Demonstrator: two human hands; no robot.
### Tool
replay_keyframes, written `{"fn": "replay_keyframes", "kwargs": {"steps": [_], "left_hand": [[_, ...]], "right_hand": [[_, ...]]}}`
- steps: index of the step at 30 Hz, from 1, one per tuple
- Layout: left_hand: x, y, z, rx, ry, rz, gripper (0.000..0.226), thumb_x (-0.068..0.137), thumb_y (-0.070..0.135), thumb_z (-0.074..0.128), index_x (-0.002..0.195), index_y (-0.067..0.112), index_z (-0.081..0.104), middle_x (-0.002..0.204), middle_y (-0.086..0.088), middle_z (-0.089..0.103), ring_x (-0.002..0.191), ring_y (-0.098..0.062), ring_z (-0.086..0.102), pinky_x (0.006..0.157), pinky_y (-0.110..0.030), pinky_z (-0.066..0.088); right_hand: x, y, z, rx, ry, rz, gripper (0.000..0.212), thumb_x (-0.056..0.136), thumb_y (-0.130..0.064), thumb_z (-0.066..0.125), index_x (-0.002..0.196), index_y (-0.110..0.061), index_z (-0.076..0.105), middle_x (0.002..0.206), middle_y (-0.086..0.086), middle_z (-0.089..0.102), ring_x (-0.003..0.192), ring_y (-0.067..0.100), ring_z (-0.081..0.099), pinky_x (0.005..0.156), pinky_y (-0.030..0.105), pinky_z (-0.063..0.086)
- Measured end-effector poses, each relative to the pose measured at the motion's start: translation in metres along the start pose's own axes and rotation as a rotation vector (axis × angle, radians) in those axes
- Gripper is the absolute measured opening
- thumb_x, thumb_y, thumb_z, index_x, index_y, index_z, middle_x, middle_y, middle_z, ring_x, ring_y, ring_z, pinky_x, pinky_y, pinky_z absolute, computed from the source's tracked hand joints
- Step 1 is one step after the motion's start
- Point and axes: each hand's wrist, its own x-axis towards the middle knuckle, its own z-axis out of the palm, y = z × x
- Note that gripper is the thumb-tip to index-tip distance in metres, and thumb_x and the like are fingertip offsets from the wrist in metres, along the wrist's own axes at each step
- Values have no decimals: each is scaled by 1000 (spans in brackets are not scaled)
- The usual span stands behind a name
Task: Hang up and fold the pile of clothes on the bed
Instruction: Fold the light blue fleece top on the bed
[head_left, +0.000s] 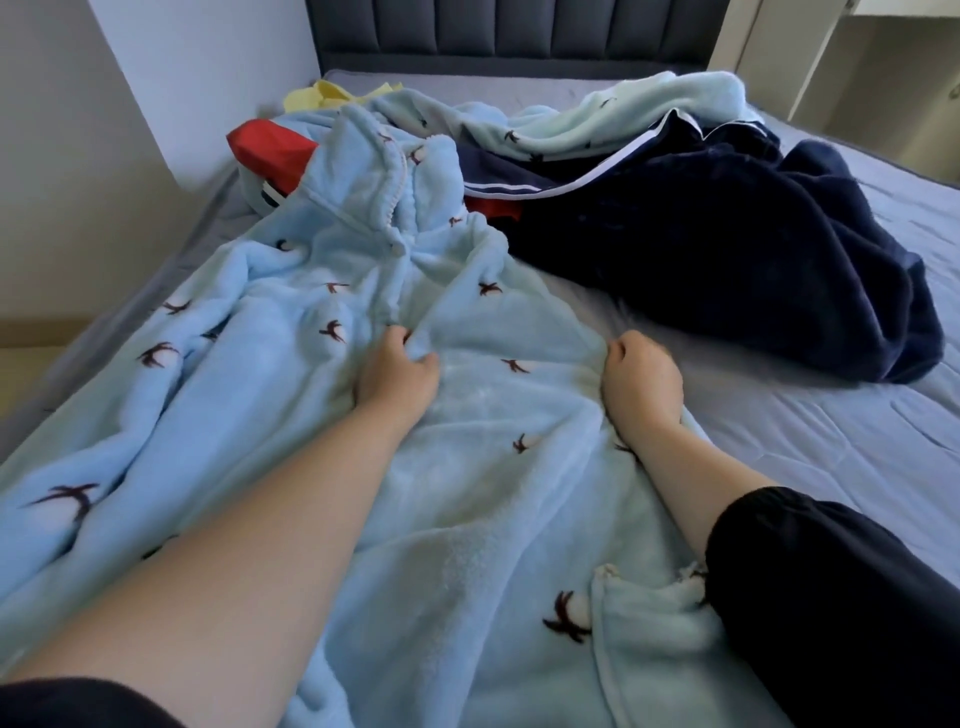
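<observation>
A light blue fleece robe (467, 467) with small dark bird motifs lies spread across the near part of the bed, its hood toward the headboard. My left hand (397, 371) pinches a fold of the robe near its front opening. My right hand (641, 376) grips the robe's right edge, fingers curled into the fabric. Behind the robe lie a dark navy fleece garment (727, 249) with white piping, a pale mint fleece piece (623, 111), a red garment (270, 148) and a yellow one (317, 93).
The bed (831, 441) has a grey-blue sheet, bare at the right. A dark padded headboard (509, 31) stands at the far end. A white wall (197, 78) runs along the left, and pale furniture (883, 62) stands at the back right.
</observation>
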Motion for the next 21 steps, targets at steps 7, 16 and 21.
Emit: {"fn": "replay_keyframes", "kwargs": {"steps": [7, 16, 21], "left_hand": [[-44, -15, -29, -101, -249, 21, 74, 91, 27, 58, 152, 24, 16, 151, -1, 33, 134, -21, 37, 97, -21, 28], [-139, -29, -93, 436, -555, 152, 75, 96, 50, 44, 153, 24, 4, 161, -3, -3, 148, -18, 1, 119, -33, 6], [-156, -22, -141, 533, -724, 198, 79, 89, 38, 62, 152, 20, 18, 154, -3, 24, 140, -18, 29, 111, -25, 24]], "right_hand": [[-48, -22, -18, -459, -196, -477, 61, 94, -35, 48, 147, -27, 20, 153, 14, 16, 141, 36, 12, 115, 48, 7], [-129, -32, -67, -191, -546, -570, 54, 90, -12, 45, 142, -24, 41, 149, -2, 38, 139, 19, 27, 109, 35, 22], [-155, -70, -102, -241, -603, -556, 30, 81, -18, 57, 112, -15, 58, 110, 5, 60, 105, 28, 55, 79, 34, 44]]}}
